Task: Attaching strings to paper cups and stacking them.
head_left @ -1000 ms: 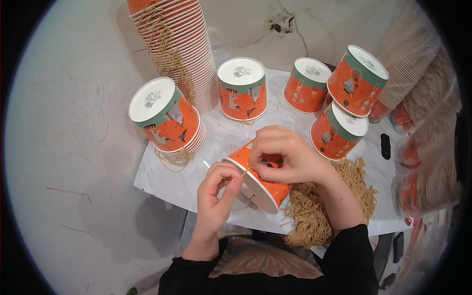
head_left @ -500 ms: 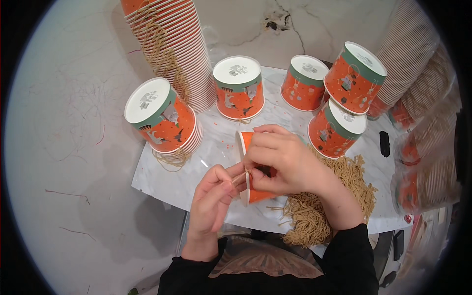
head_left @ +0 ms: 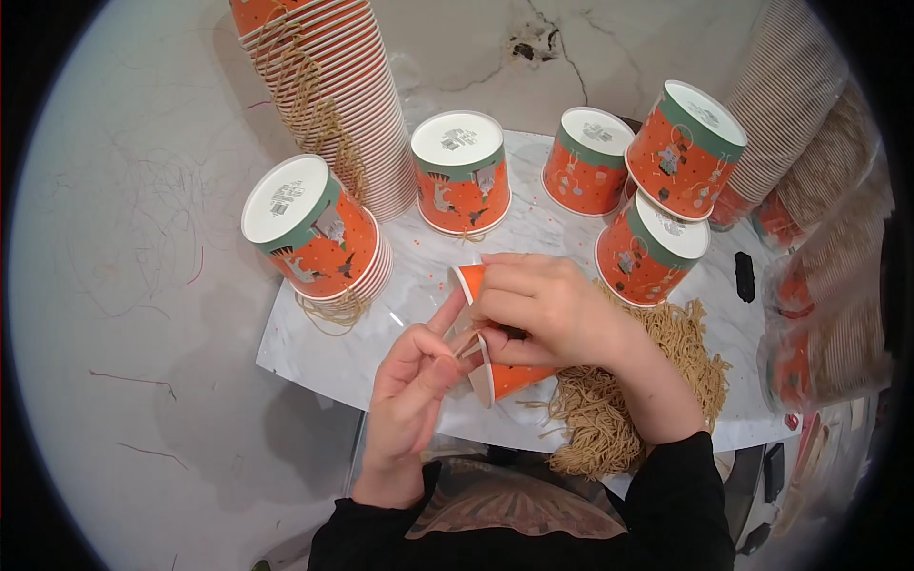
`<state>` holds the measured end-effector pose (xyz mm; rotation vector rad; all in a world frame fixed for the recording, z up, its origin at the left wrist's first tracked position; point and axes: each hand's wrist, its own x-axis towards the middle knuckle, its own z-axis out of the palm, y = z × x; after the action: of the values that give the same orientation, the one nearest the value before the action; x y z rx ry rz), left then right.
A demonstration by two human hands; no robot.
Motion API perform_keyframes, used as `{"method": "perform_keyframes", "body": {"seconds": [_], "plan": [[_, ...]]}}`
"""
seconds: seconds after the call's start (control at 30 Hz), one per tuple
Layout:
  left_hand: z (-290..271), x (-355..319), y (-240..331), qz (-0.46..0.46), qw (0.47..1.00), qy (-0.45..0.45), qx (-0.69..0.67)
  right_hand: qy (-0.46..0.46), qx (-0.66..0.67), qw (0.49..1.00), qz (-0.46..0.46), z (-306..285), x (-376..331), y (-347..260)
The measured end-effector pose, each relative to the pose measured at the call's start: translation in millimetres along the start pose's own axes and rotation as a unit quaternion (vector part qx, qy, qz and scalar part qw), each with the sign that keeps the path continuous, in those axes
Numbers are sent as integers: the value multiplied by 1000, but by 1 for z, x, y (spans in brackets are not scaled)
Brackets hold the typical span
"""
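An orange paper cup [head_left: 516, 379] lies on its side in front of me, its white-rimmed mouth turned left. My right hand [head_left: 562, 309] is closed over it, thumb and fingertips at the rim. My left hand [head_left: 411, 385] pinches a thin tan string [head_left: 465, 343] at the cup's mouth, one finger stretched along the rim. The string runs to my right fingertips; whether it passes through the cup wall is hidden. Beside my right forearm lies a heap of tan strings [head_left: 609, 414].
Upside-down cups stand on the marbled table [head_left: 324, 357]: a short stack [head_left: 314, 228] with strings at left, one cup [head_left: 462, 171] behind my hands, and several at right. A tall cup stack [head_left: 328, 105] rises at back left. Bagged cups [head_left: 809, 257] line the right; a black object [head_left: 745, 277] lies nearby.
The cup's mouth has tipped, its upper rim shifting left and its lower rim right. One left finger now reaches up along the rim. Both hands keep their pinch.
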<state>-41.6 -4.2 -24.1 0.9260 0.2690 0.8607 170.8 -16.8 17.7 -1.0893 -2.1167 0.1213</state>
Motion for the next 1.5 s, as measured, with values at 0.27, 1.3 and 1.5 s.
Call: {"method": "perform_keyframes", "body": {"seconds": [0.27,1.3,1.5], "plan": [[-5,5,-11,-25,999,33,-28,15,-17,997,-72,-1,1,8],[-28,144,-90,199,879,-88,425,355,176,883,253,-46,49,99],[-35,128,-130,53,931,-61,356,259,198,911,254,-22,72,148]]}}
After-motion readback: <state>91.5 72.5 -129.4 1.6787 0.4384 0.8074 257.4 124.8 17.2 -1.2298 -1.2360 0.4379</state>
